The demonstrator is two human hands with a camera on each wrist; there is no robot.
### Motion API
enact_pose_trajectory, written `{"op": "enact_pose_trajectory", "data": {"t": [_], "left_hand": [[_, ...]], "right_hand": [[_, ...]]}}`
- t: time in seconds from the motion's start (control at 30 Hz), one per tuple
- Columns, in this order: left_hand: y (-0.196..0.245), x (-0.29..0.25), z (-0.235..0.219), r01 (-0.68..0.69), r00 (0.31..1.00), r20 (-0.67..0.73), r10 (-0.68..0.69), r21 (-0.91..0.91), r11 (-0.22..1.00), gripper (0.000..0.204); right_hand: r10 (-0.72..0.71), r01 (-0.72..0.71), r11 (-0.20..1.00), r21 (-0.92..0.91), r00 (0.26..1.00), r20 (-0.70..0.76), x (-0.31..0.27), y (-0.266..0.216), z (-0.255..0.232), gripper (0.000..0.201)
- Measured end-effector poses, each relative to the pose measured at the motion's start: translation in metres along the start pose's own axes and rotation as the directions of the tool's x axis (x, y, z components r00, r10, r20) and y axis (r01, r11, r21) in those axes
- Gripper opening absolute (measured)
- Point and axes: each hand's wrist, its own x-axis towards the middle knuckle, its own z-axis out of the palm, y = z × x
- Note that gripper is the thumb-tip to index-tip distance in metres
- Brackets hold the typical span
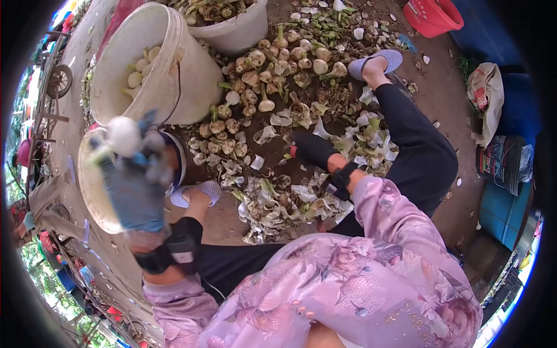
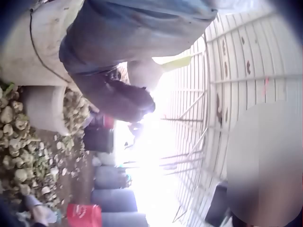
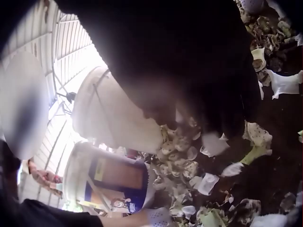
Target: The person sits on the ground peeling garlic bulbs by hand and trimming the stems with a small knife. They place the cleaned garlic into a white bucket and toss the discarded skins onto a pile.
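Observation:
A white bulb (image 1: 123, 136) with a green stem is gripped by my left hand (image 1: 136, 185), in a blue-grey glove, raised over a round white container (image 1: 93, 197); both are blurred. The left wrist view shows the gloved hand (image 2: 113, 71) with its fingers round the bulb (image 2: 146, 74). My right hand (image 1: 313, 151), in a black glove, is low over the ground beside loose peels (image 1: 281, 119), a small red thing (image 1: 293, 151) at its fingers. In the right wrist view this hand (image 3: 189, 71) is dark, and whether its fingers hold anything cannot be told.
A tall white bucket (image 1: 197, 75) holding white bulbs stands at the left, another bucket (image 1: 246, 29) behind it. Untrimmed bulbs (image 1: 249, 78) and a heap of peels (image 1: 272, 209) cover the ground between my feet. A red basin (image 1: 432, 17) is at the far right.

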Motion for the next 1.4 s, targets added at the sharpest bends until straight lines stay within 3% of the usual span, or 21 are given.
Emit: {"op": "enact_pose_trajectory", "data": {"t": [0.03, 0.1, 0.2, 0.3, 0.43, 0.5, 0.53, 0.63, 0.7, 0.73, 0.83, 0.9, 0.93, 1.0, 1.03, 1.1, 1.17, 1.2, 1.27, 1.37, 1.4], "left_hand": [[0.021, 0.003, 0.016, 0.158, 0.983, 0.146, -0.111, -0.367, 0.917, 0.061], [0.001, -0.004, 0.018, 0.156, 0.971, -0.156, -0.178, -0.146, 0.977, 0.062], [-0.073, -0.031, 0.021, 0.321, 0.844, -0.352, -0.406, -0.277, 0.906, 0.048], [-0.127, -0.044, 0.034, 0.64, 0.729, -0.085, -0.68, -0.27, 0.72, 0.031], [-0.139, -0.022, 0.063, 0.572, 0.815, -0.093, -0.572, -0.032, 0.82, 0.033], [-0.15, -0.017, 0.056, 0.451, 0.886, -0.11, -0.45, -0.019, 0.893, 0.038], [-0.149, -0.013, 0.057, 0.448, 0.871, -0.208, -0.445, -0.037, 0.893, 0.043], [-0.146, -0.008, 0.069, 0.315, 0.909, -0.335, -0.248, 0.164, 0.935, 0.048], [-0.171, -0.007, 0.049, 0.161, 0.975, -0.181, -0.129, 0.175, 0.971, 0.045], [-0.156, -0.016, 0.057, 0.178, 0.97, -0.168, -0.175, 0.004, 0.984, 0.042], [-0.124, -0.04, 0.079, 0.176, 0.982, -0.071, -0.172, 0.049, 0.983, 0.045], [-0.131, -0.054, 0.086, 0.043, 0.999, 0.022, -0.046, 0.134, 0.99, 0.046], [-0.135, -0.061, 0.087, -0.088, 0.992, 0.104, 0.068, 0.206, 0.975, 0.047], [-0.137, -0.07, 0.087, -0.281, 0.958, 0.166, 0.233, 0.393, 0.875, 0.048], [-0.138, -0.071, 0.085, -0.445, 0.895, 0.248, 0.37, 0.553, 0.705, 0.049], [-0.137, -0.074, 0.083, -0.429, 0.903, 0.24, 0.356, 0.529, 0.732, 0.051], [-0.127, -0.078, 0.086, -0.159, 0.978, 0.177, 0.108, 0.302, 0.94, 0.055], [-0.122, -0.08, 0.085, -0.163, 0.977, 0.185, 0.11, 0.301, 0.94, 0.055], [-0.113, -0.081, 0.08, 0.185, 0.951, 0.242, -0.191, 0.046, 0.982, 0.058], [-0.122, -0.083, 0.083, 0.062, 0.969, 0.235, -0.073, 0.054, 0.997, 0.059], [-0.125, -0.082, 0.087, -0.136, 0.967, 0.241, 0.083, 0.216, 0.967, 0.056]], "right_hand": [[0.0, 0.0, 1.0, 0.007, 1.0, -0.005, 0.015, 0.003, 0.005, 0.031], [-0.073, 0.066, 0.997, -0.032, 0.95, -0.304, 0.049, 0.007, 0.015, 0.04], [0.037, -0.042, 0.999, -0.022, 0.982, -0.186, 0.091, -0.011, -0.002, 0.047], [0.059, -0.085, 0.977, -0.193, 0.989, -0.137, 0.137, 0.001, 0.013, 0.052], [-0.052, 0.03, 0.991, -0.129, 0.984, -0.168, 0.15, 0.004, 0.012, 0.049], [-0.104, 0.112, 0.956, 0.273, 0.994, -0.044, 0.13, -0.011, 0.004, 0.048], [-0.227, 0.269, 0.938, 0.219, 0.953, -0.198, 0.113, -0.028, 0.003, 0.051], [-0.157, 0.2, 0.914, 0.354, 0.977, -0.147, 0.018, -0.084, -0.024, 0.049], [-0.414, 0.537, 0.743, 0.4, 0.838, -0.356, -0.028, -0.101, -0.03, 0.043], [-0.406, 0.532, 0.746, 0.401, 0.84, -0.36, -0.043, -0.101, -0.03, 0.043], [-0.013, 0.076, 0.009, 0.997, 0.997, -0.076, -0.086, -0.105, -0.054, 0.028], [-0.052, 0.274, 0.396, 0.877, 0.96, -0.276, -0.088, -0.1, -0.048, 0.022], [-0.05, 0.28, 0.401, 0.872, 0.957, -0.285, -0.093, -0.104, -0.053, 0.022], [-0.224, 0.438, 0.731, 0.523, 0.878, -0.422, -0.103, -0.111, -0.062, 0.02], [-0.231, 0.446, 0.732, 0.515, 0.874, -0.428, -0.105, -0.112, -0.064, 0.02], [-0.328, 0.547, 0.742, 0.389, 0.801, -0.501, -0.108, -0.113, -0.062, 0.019], [-0.298, 0.493, 0.738, 0.46, 0.85, -0.434, -0.119, -0.12, -0.074, 0.018], [-0.266, 0.428, 0.734, 0.528, 0.896, -0.356, -0.124, -0.121, -0.079, 0.017], [-0.32, 0.488, 0.741, 0.462, 0.861, -0.396, -0.122, -0.109, -0.07, 0.016], [-0.363, 0.535, 0.742, 0.404, 0.827, -0.43, -0.121, -0.111, -0.067, 0.013], [-0.272, 0.511, 0.75, 0.42, 0.817, -0.508, -0.119, -0.115, -0.063, 0.013]]}}
